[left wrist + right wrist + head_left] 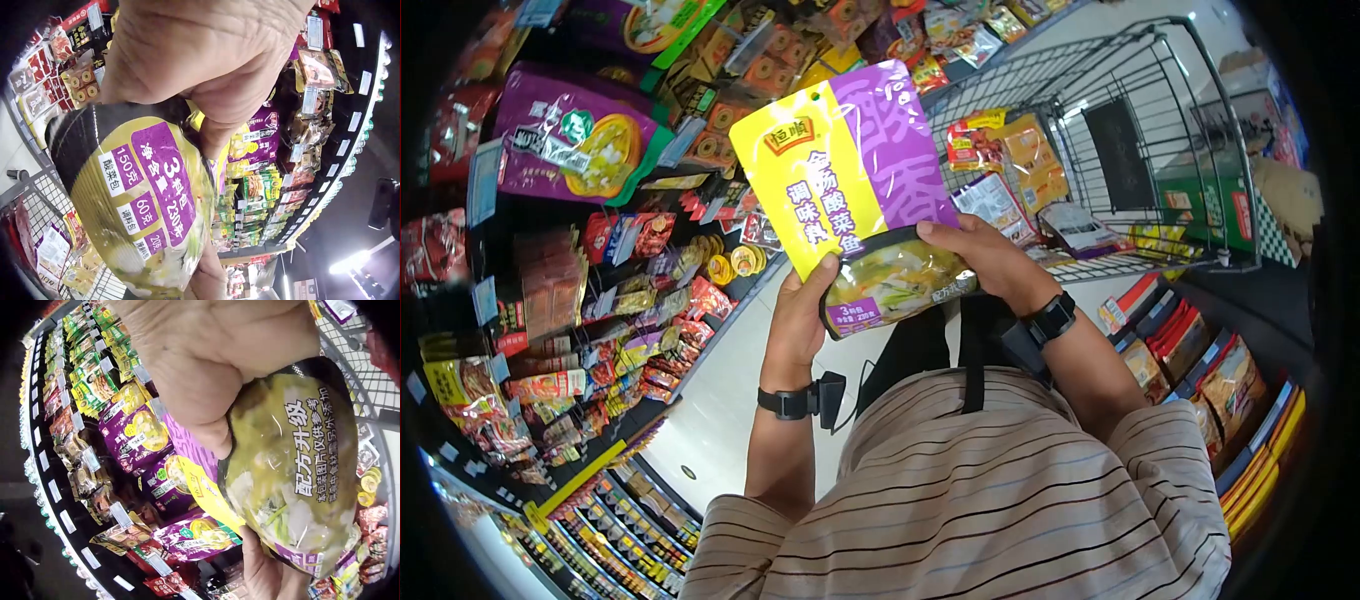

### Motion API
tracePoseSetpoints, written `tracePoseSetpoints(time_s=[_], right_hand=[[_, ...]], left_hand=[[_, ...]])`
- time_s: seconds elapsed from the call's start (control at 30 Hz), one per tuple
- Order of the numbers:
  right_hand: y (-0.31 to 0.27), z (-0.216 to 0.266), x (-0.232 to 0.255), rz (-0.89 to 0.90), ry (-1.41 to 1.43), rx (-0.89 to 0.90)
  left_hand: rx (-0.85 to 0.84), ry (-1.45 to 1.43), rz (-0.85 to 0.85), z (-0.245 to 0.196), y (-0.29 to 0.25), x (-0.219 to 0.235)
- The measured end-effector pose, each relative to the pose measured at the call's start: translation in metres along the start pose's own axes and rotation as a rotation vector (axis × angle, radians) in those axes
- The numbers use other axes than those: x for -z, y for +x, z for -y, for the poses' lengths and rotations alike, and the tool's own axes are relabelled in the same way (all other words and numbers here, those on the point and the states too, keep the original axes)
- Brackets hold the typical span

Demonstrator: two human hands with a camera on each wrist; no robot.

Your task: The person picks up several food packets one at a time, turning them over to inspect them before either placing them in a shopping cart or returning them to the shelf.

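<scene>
Both hands hold a yellow and purple seasoning packet (850,170) in front of the body, its printed face turned up. A picture of fish soup fills its lower end. My left hand (800,318) grips the lower left edge, thumb on the front. On the lower right side, my right hand (985,262) pinches the packet with its thumb laid over the picture. The fingers behind the packet are mostly hidden in the head view. Close up, the packet's bottom (147,200) shows purple weight labels in the left wrist view, and white lettering on the packet (294,469) shows in the right.
A wire shopping cart (1100,110) stands ahead to the right, holding several packets (1035,165). Shelves of hanging bags run along the left, including a large purple packet (575,135). Low bins of bagged goods (1190,350) line the right side. Pale floor (720,400) shows between.
</scene>
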State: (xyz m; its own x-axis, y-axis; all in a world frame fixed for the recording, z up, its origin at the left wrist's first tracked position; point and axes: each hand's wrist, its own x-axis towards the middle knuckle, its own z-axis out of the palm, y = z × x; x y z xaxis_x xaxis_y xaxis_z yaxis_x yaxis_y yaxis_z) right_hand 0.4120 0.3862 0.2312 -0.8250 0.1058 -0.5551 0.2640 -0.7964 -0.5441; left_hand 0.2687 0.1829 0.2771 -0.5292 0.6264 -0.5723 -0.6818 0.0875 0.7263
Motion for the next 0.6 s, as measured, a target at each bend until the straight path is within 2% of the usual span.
tracePoseSetpoints(time_s=[0.37, 0.6], right_hand=[[-0.002, -0.009, -0.034, -0.049, -0.036, -0.059], [-0.008, -0.03, -0.062, -0.033, -0.101, 0.035]], left_hand=[[-0.089, -0.018, 0.025, -0.01, -0.025, 0.023], [-0.125, -0.033, 0.05, -0.013, -0.053, 0.048]])
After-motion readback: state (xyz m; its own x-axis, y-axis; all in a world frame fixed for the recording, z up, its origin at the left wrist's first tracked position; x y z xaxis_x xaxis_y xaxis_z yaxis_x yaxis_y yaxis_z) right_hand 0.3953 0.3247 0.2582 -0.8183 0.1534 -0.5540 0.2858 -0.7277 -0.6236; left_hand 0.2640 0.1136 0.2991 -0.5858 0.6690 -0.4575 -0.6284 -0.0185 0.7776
